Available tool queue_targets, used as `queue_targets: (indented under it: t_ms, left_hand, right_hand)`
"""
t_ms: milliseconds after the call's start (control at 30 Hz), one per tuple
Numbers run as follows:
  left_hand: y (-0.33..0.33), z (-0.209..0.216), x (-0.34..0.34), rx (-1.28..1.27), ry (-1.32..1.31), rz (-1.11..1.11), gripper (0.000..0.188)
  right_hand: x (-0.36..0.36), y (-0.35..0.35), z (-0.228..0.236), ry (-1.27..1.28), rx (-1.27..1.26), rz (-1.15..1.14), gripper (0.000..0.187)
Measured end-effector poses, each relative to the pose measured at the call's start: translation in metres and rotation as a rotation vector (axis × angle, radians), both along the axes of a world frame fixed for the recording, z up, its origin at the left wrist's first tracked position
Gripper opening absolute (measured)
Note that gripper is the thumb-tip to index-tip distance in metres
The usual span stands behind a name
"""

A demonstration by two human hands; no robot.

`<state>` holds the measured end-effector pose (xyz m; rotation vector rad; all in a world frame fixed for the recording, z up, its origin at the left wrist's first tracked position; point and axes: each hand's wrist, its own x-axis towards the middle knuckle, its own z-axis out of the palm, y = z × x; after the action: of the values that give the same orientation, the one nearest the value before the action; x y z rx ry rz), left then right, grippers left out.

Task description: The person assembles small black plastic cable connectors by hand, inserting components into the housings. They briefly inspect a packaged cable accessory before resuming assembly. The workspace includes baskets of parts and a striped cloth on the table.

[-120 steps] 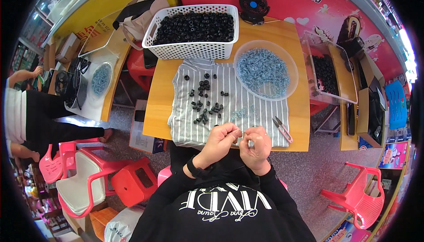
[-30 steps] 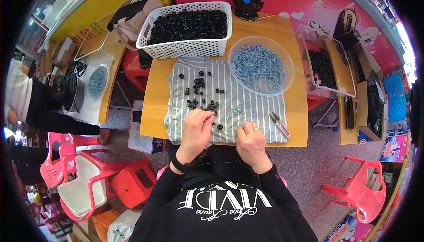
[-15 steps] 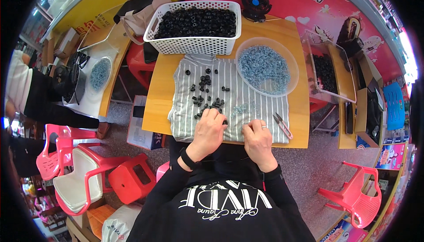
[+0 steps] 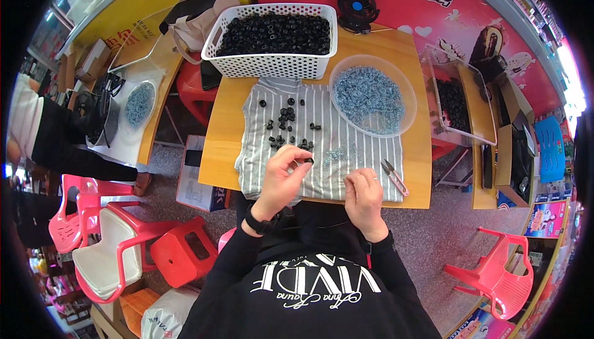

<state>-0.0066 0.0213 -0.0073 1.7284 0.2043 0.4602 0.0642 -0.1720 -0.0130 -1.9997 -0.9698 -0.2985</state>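
Observation:
My left hand (image 4: 279,181) pinches a small black ring-like piece (image 4: 309,160) between thumb and forefinger, just above a grey-and-white striped cloth (image 4: 380,159). Beyond those fingers, several loose black pieces (image 4: 286,116) lie scattered on the cloth. My right hand (image 4: 364,195) is closed at the cloth's near edge, fingertips pressed together; whatever they hold is too small to make out. Between the hands and the round tub rests a little spread of clear bluish pieces (image 4: 339,154). A pair of thread snips (image 4: 395,178) lies to the right of my right hand.
At the table's far side stands a white perforated basket (image 4: 272,65) full of black pieces. A round clear tub (image 4: 408,107) of bluish pieces sits to its right. A small black fan (image 4: 357,11) is behind. Red stools (image 4: 184,251) and chairs surround the wooden table (image 4: 223,134).
My left hand has lifted from the black pieces on the cloth and now holds one up in a pinch. My right hand has shifted slightly nearer to me.

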Motion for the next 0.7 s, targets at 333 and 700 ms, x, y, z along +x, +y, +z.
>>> queue_targets:
  t_ms: [333,700]
  left_hand:
    - [-0.023,-0.002,-0.029,-0.891,0.148,-0.253,0.022]
    - [-0.021,-0.022,-0.062,-0.919,0.188,-0.331,0.022]
  right_hand:
    - [-0.026,0.011,0.016,0.47,0.351,0.157,0.015]
    - [-0.042,0.011,0.013,0.114,0.183,0.274,0.018]
